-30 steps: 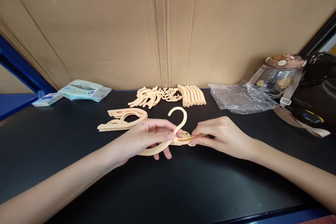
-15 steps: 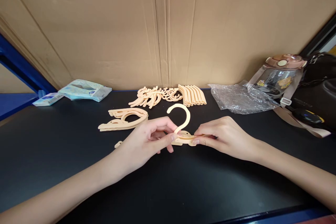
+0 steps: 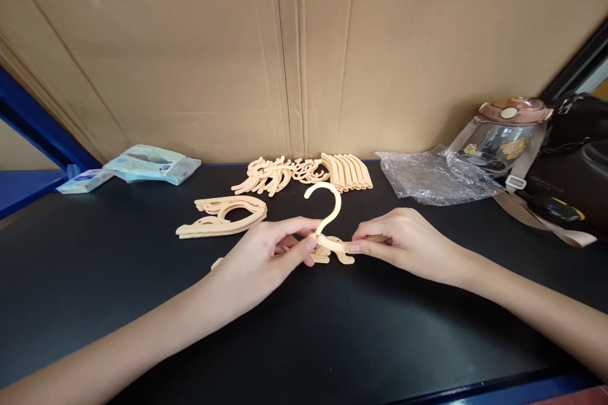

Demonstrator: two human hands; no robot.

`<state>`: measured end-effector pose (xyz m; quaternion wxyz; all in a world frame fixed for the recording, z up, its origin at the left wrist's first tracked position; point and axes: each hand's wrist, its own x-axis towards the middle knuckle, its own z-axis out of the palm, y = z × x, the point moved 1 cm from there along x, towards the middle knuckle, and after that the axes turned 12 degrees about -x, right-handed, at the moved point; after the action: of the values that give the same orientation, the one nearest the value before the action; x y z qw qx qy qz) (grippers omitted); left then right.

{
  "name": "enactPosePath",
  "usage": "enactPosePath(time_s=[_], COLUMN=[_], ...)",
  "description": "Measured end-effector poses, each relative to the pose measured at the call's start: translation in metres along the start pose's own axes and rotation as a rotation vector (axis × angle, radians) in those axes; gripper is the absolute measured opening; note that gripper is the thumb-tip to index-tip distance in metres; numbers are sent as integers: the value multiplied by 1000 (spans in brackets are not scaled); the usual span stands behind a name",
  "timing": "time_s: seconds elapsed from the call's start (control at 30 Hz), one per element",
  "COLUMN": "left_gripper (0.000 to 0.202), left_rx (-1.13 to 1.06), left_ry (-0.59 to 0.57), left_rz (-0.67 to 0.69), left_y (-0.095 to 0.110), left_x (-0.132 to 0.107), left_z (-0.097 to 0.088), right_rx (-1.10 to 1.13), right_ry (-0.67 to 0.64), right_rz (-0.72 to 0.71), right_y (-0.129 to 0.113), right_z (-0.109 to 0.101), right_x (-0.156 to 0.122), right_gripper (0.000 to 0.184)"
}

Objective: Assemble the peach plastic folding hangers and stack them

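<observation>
Between my hands is a cream plastic hanger [image 3: 332, 243] with its curved hook [image 3: 337, 205] standing up. My left hand [image 3: 266, 253] pinches it near the base of the hook with thumb and fingers. Farther along, my right hand [image 3: 406, 247] grips the arm of the hanger on the right side. Below and behind the held hanger, other cream pieces [image 3: 346, 258] lie on the black table, partly covered by my left hand. Folded hangers [image 3: 228, 225] are stacked just beyond my left hand.
Along the cardboard wall sit loose hooks [image 3: 304, 169], curved pieces [image 3: 266, 177] and a row of hanger arms [image 3: 349, 172]. Tissue packs [image 3: 152, 163] are at the back left. On the right are a clear plastic bag [image 3: 427, 177], a strapped water bottle [image 3: 503, 139] and a black bag [image 3: 574, 171].
The hook has tilted slightly and the hanger arm has risen a little off the pieces below. My right hand has shifted slightly upward; my left hand keeps its pinch.
</observation>
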<state>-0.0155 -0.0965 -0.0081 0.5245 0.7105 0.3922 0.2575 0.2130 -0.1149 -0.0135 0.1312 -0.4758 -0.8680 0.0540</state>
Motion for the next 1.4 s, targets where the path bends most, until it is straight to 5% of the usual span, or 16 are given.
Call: enactPosePath(time_s=[0.23, 0.5, 0.6, 0.73, 0.87, 1.07, 1.4], left_gripper=[33, 32, 37, 36, 29, 27, 34], left_rx=[126, 305, 433, 618, 796, 827, 801], left_ry=[-16, -135, -125, -150, -168, -24, -96], left_rz=[83, 192, 249, 305, 383, 657, 678], left_y=[-8, -11, -11, -9, -7, -9, -11], left_x=[0, -2, -5, -8, -8, -7, -8], left_z=[6, 7, 7, 9, 12, 12, 11], right_rx=[-109, -249, -235, -315, -368, -313, -147], right_ry=[232, 508, 499, 428, 415, 407, 384], right_rz=[-29, 72, 85, -181, -293, -211, -190], right_y=[8, 8, 4, -9, -17, -17, -18], right_z=[1, 6, 9, 10, 9, 14, 11], right_x=[0, 0, -3, -6, -8, -12, -15], right_gripper=[24, 71, 68, 24, 26, 43, 28])
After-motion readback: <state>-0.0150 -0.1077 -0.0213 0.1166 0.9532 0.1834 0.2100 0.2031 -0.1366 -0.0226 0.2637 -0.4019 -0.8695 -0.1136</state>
